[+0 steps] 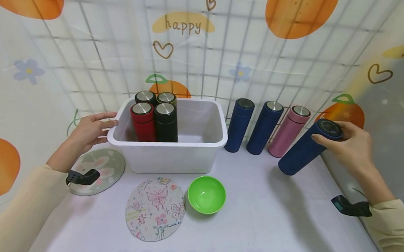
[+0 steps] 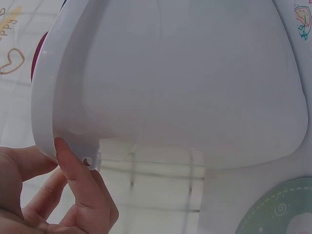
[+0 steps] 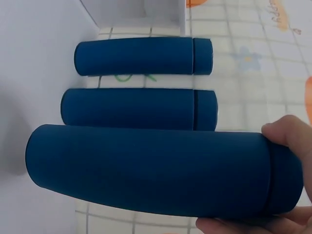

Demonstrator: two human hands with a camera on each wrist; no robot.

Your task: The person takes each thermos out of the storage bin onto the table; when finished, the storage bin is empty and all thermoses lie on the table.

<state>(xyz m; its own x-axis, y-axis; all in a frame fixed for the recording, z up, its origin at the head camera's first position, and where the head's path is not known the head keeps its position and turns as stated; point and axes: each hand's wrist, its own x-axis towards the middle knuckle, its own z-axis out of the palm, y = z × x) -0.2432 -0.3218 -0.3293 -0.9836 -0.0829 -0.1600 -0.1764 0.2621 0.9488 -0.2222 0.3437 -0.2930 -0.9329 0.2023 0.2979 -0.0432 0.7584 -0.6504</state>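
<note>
My right hand [image 1: 353, 143] grips a navy blue thermos bottle [image 1: 303, 148] round its lid end. The bottle leans, its base toward the lower left, with its shadow on the tabletop. In the right wrist view the same blue thermos [image 3: 151, 168] lies across the picture, thumb on one side and fingers on the other. My left hand [image 1: 91, 129] is at the left end of a white plastic bin [image 1: 166, 156], thumb and fingertip pinching its rim in the left wrist view. Inside the bin's left half stand a red thermos [image 1: 143, 123], a black thermos [image 1: 166, 124] and two more behind them.
Right of the bin stand two blue thermoses [image 1: 239, 124] and a pink thermos [image 1: 288, 132] in a row. In front are a green bowl [image 1: 206, 194] and a round butterfly mat [image 1: 154, 211]. A rabbit mat [image 1: 109, 163] lies below my left hand. Behind hangs a printed curtain [image 1: 205, 65] over a wire grid.
</note>
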